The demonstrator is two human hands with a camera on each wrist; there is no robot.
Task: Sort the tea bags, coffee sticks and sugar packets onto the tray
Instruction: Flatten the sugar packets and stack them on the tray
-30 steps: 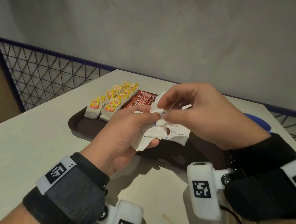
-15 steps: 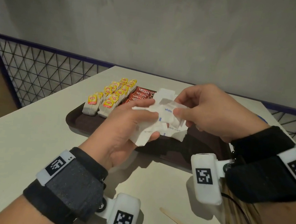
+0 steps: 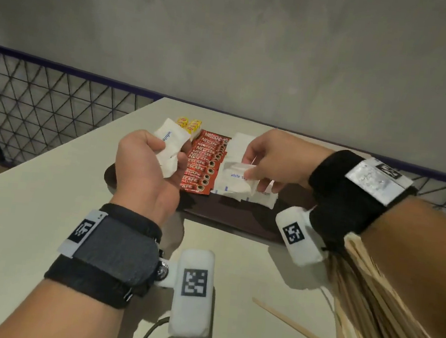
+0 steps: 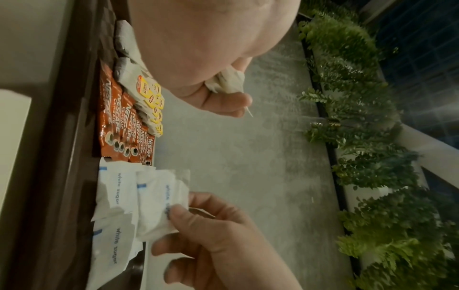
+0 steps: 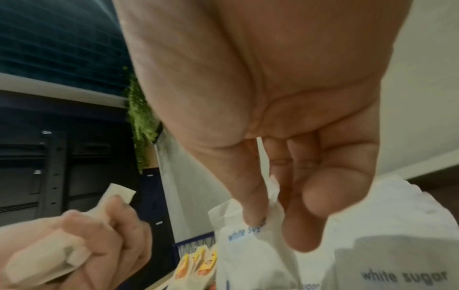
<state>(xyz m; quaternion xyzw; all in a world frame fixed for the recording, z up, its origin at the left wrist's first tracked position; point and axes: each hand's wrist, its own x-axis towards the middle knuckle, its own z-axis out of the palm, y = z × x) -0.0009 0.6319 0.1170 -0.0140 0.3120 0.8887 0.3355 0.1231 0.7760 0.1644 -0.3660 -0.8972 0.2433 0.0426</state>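
A: What am I looking at, biggest thing first?

B: From my feed, the pale worktop (image 3: 33, 204) fills the lower half of the head view. On it, near centre, sits the dark brown tray (image 3: 238, 220). At 4 o'clock a bundle of wooden stir sticks (image 3: 367, 308) fans out under the right forearm.

A: And the hands?

B: My left hand (image 3: 144, 171) hovers over the tray's 9 o'clock side, fingers curled tight around a bunch of white sugar packets (image 3: 170, 146); that grip is closed on them. My right hand (image 3: 275, 157) is over the tray's 2 o'clock area, thumb and fingertips (image 5: 253, 212) pinching one sugar packet (image 3: 239, 174) by its top edge, so that grip is closed on it too.

A: Touching the tray?

B: I can't tell whether that pinched one rests on the pile beneath.

A: What's laid out already?

B: Red Nescafé coffee sticks (image 3: 203, 164) in an overlapping row down the middle. Just to 3 o'clock of them, placed sugar packets (image 3: 257, 198) lying flat. At 11 o'clock, yellow-tagged tea bags (image 3: 190, 125), mostly hidden behind my left hand.
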